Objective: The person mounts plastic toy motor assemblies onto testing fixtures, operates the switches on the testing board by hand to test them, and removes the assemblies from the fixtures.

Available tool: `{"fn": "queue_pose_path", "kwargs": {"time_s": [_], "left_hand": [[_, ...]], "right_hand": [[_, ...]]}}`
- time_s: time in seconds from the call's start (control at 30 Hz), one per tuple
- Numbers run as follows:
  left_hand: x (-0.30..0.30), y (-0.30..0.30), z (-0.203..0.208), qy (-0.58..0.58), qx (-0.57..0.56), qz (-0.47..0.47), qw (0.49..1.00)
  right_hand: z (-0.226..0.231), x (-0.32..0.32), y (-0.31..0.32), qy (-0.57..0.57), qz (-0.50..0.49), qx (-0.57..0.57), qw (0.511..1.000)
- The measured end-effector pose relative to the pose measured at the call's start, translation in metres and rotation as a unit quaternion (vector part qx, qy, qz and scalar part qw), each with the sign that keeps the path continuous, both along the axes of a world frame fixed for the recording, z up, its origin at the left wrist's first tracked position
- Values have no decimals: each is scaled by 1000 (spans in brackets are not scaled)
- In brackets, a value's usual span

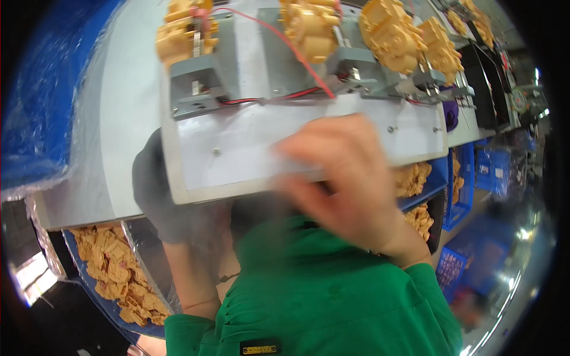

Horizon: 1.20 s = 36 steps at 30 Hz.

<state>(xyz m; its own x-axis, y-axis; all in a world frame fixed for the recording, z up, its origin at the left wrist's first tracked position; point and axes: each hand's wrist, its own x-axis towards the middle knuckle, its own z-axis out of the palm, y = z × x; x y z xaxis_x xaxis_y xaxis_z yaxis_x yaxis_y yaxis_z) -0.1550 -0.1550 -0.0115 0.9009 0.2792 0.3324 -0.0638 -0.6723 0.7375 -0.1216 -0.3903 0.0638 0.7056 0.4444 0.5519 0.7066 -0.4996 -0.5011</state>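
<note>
My bare right hand (341, 172) is over the front edge of a white board (237, 172), its fingers curled but smeared by motion. Whether anything sits between them I cannot make out. My left hand (155, 187), in what looks like a dark grey glove, is beside the board's left front corner, blurred, its fingers hidden. Along the board stand grey metal fixtures (199, 74) carrying yellow-orange moulded plastic parts (312, 26). A red wire (285, 38) loops across the board, and a red and black pair runs between the fixtures.
A blue bin lined with clear plastic (41, 95) stands at the far left. Below the table, a bin (119, 279) holds many yellow-orange parts. More such parts (415, 178) lie in bins at right. Blue crates (454, 267) stand on the floor beyond.
</note>
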Motion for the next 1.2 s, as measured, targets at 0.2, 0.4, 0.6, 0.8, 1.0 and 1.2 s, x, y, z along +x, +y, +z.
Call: {"fn": "queue_pose_path", "kwargs": {"time_s": [0.2, 0.4, 0.6, 0.8, 1.0, 1.2], "left_hand": [[-4, 1, 1, -16, -58, 3, 998], [-3, 6, -7, -30, -81, 1, 996], [-4, 3, -5, -18, -105, 3, 994], [-3, 5, -5, -16, -80, -3, 997], [-4, 9, -9, -12, -79, -8, 997], [-5, 8, -9, -13, -88, -3, 996]], "right_hand": [[-23, 5, 69, 21, 69, -4, 997], [-26, 16, 68, -17, 54, 17, 998], [-27, 17, 66, -16, 28, -33, 999], [-26, 18, 64, -8, 28, -25, 999], [-32, 19, 63, 13, 42, 8, 999], [-31, 18, 60, 9, 37, 20, 999]]}}
